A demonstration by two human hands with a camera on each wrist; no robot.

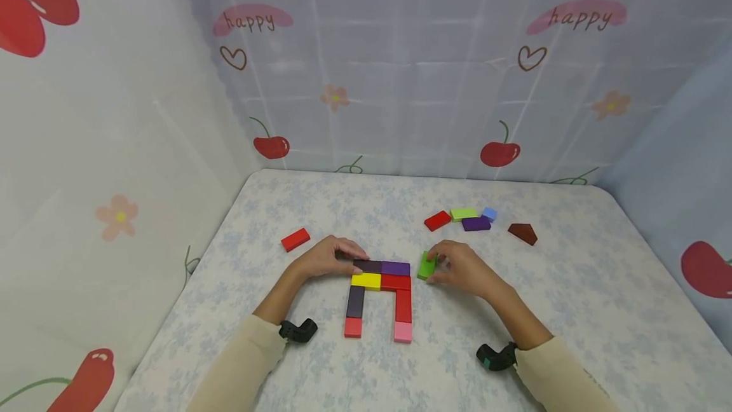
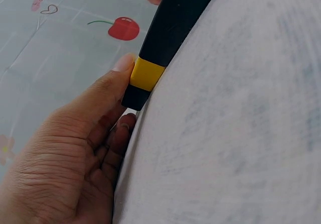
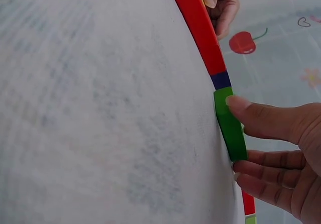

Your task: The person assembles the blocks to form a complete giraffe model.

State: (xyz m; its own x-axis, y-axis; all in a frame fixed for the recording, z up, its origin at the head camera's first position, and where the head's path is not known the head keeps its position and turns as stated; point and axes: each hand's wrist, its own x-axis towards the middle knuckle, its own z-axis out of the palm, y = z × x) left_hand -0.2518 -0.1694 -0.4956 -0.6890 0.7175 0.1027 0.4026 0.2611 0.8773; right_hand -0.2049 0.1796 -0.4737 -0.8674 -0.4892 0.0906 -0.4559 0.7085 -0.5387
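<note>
Block [image 1: 424, 267], bright green, sits pinched in the right grip [image 1: 464, 266]; just left of that grip lies an arch of coloured blocks [image 1: 393, 283], its dark corner block [image 1: 372, 266] pinched by the left grip [image 1: 330, 257].

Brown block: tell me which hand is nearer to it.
Right. The right hand holds the green block, left of the brown block; the left hand is farther left, touching the far dark block.

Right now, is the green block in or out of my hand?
In: the right hand pinches the green block between thumb and fingers.
</note>
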